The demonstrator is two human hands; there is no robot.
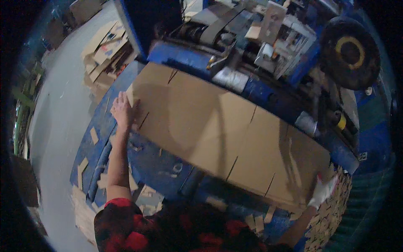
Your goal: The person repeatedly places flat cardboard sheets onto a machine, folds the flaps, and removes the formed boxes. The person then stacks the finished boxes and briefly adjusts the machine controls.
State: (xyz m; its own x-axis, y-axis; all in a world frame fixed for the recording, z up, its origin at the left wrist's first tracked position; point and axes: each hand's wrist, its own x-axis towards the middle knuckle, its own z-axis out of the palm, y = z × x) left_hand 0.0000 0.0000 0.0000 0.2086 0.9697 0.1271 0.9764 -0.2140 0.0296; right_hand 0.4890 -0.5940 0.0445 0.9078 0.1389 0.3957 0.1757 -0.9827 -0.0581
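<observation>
A long brown cardboard sheet (201,122) with several dark slots along its edges lies slantwise across the blue machine bed. My bare left hand (122,110) is at its left end, gripping the edge with the thumb toward the sheet and the fingers along the outer side. At the right end, my right hand (324,192) in a white glove holds the sheet's edge. That glove is slightly blurred, and the sheet hides part of its grip. My shadow falls across the cardboard.
Cardboard scraps (327,218) lie in a heap at the lower right, and loose offcuts litter the blue bed (161,161). Beyond the sheet stand a blue roller shaft (260,90) and a large black wheel (350,52). Cardboard pieces (107,52) are piled on the floor at left.
</observation>
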